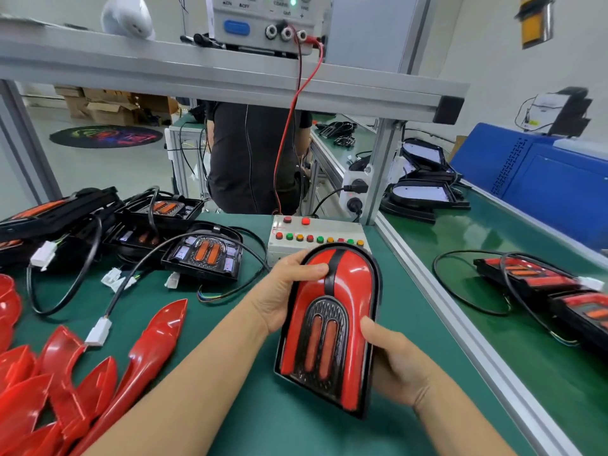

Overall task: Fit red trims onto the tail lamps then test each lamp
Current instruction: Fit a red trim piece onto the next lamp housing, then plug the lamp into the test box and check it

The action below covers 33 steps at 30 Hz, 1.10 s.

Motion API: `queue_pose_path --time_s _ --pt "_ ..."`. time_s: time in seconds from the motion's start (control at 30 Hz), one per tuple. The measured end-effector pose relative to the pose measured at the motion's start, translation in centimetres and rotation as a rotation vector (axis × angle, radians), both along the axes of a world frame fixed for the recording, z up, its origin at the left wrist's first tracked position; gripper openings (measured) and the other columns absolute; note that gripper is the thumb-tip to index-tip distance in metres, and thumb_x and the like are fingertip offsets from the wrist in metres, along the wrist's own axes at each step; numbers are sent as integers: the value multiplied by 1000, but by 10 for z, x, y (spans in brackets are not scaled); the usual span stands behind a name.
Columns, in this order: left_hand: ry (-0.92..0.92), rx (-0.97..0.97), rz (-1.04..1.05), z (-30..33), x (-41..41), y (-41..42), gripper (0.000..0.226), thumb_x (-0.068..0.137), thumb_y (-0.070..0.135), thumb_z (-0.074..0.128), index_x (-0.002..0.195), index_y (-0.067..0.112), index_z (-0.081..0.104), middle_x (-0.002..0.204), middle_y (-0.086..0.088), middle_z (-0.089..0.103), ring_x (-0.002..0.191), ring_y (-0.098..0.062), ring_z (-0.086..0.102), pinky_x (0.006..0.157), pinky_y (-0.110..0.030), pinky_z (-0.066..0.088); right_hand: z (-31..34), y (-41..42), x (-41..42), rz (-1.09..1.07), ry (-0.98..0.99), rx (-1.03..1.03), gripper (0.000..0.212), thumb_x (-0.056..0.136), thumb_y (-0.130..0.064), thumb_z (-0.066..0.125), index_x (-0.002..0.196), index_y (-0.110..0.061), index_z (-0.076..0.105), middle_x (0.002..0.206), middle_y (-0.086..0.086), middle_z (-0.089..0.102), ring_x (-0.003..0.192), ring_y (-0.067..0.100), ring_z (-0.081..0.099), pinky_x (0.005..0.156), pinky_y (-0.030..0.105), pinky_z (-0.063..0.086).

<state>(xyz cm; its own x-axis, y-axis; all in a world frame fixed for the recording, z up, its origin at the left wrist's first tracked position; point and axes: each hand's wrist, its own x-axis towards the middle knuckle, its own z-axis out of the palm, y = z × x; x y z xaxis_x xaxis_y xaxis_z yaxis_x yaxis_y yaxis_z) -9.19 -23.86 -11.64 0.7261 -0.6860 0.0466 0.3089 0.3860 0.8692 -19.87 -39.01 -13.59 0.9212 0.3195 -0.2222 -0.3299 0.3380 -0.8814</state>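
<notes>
Lamp (pixel 329 327) with red trim (pixel 348 284) | we grip it, left hand (pixel 286 291) and right hand (pixel 391 360), above green mat (pixel 250 406) | tester (pixel 316 238) behind.

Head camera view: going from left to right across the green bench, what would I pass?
Pile of loose red trims → untrimmed tail lamp → left hand → tail lamp with red trim fitted → right hand → aluminium rail → finished lamps.

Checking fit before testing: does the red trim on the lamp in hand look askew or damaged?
Nothing stands out: the glossy red trim sits evenly inside the black tail lamp housing, with no visible cracks.
</notes>
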Motion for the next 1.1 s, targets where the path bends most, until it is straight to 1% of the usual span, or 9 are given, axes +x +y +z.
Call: queue_pose_path --time_s 0.1,0.17,0.27,0.4,0.5,0.6,0.7,0.9,1.1 --pt "39 33 60 -1 -4 -7 55 72 9 70 126 10 58 108 -18 67 85 -29 65 83 -42 53 -4 4 -3 -35 -21 60 75 39 -51 95 102 -14 78 113 15 71 101 26 70 82 34 57" --pt "-6 195 134 1 -7 -10 43 81 18 72 122 17 61 112 -12 68 86 -23 66 80 -36 55 -7 5 -4 -92 -10 114 78 39 -51 95 105 -13 76 116 18 69 102 29 69 81 38 57" --pt "-390 615 255 10 -7 -4 25 92 36 58 114 25 64 109 6 69 91 -7 65 82 -22 49 -3 4 -5 -188 -35 241 81 41 -52 94 108 -10 74 121 21 66 107 35 66 83 44 56" --pt "-758 1045 629 27 11 43 27 88 27 61 114 23 66 108 11 68 100 -12 61 94 -30 46 13 -18 -1 -486 -142 395 76 41 -59 90 102 -15 77 120 15 68 105 32 68 76 48 58" --pt "-797 1468 776 31 29 92 38 87 26 59 125 26 58 123 -2 62 111 -28 56 91 -38 47 30 -43 7 -727 -202 452 64 52 -69 77 95 -22 80 119 8 70 103 26 69 84 48 56" --pt "-673 1868 607 20 38 126 52 85 35 62 133 22 48 135 -7 46 121 -33 44 96 -42 41 49 -64 14 -889 -199 500 66 67 -71 61 112 -23 72 121 9 69 108 32 67 100 57 43" --pt "-600 1867 609 7 42 141 54 86 30 61 136 19 44 140 -9 40 122 -36 44 99 -44 41 68 -78 21 -950 -201 539 73 77 -72 54 128 -20 56 122 15 67 108 38 66 95 60 45" --pt "-557 1706 880 -3 51 151 35 86 14 57 119 12 49 108 -22 62 99 -39 58 74 -37 40 113 -94 29 -1026 -289 579 73 79 -74 55 121 -15 58 111 19 71 100 39 68 90 57 49" --pt "-633 1711 946 -12 58 165 32 82 9 56 109 20 68 96 -17 69 88 -38 62 73 -35 49 143 -102 38 -1037 -382 506 71 79 -74 55 119 -16 59 108 17 72 96 40 69 85 59 51"
